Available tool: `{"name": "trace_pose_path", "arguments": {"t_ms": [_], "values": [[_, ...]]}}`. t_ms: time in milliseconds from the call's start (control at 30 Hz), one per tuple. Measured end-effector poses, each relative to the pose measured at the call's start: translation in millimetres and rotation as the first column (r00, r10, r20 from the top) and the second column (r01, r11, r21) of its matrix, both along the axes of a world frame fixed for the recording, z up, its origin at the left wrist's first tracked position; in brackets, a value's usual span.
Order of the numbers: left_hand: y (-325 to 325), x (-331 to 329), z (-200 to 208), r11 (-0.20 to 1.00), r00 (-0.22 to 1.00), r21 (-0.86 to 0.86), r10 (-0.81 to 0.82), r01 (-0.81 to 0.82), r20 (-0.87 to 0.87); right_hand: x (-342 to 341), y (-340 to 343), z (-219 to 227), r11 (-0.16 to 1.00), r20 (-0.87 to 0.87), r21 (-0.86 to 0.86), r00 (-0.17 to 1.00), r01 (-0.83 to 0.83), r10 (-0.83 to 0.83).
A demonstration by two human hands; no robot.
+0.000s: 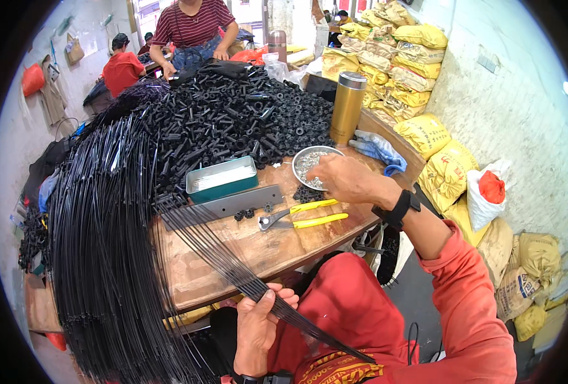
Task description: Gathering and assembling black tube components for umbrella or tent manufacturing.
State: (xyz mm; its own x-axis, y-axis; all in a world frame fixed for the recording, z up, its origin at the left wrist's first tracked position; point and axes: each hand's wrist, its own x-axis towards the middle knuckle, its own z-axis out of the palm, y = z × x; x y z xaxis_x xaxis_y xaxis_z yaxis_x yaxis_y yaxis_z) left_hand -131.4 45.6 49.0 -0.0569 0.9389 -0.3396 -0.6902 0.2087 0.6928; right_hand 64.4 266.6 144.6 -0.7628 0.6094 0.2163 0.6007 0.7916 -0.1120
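Rods (250, 284) are clasped by the left hand (258, 328); the bowl (295, 168) is part-hidden by the right hand (350, 180), whose grip cannot be told.

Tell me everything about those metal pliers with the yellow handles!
The yellow-handled metal pliers lie flat on the brown wooden table, grey head pointing left. Two long yellow handles, looking like plastic or rubber, spread apart toward the right. Small black knobbly parts sit left of the head; the bare right hand isn't touching the pliers.
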Motion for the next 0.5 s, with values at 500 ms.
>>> {"name": "trace_pose_path", "arguments": {"t_ms": [500], "values": [[0.2, 2.1, 1.3, 1.000, 1.000, -0.018, 0.008, -0.008, -0.029, -15.3, 3.7, -10.1, 0.987, 0.245, 0.158, 0.968, 0.020, -0.059]]}}
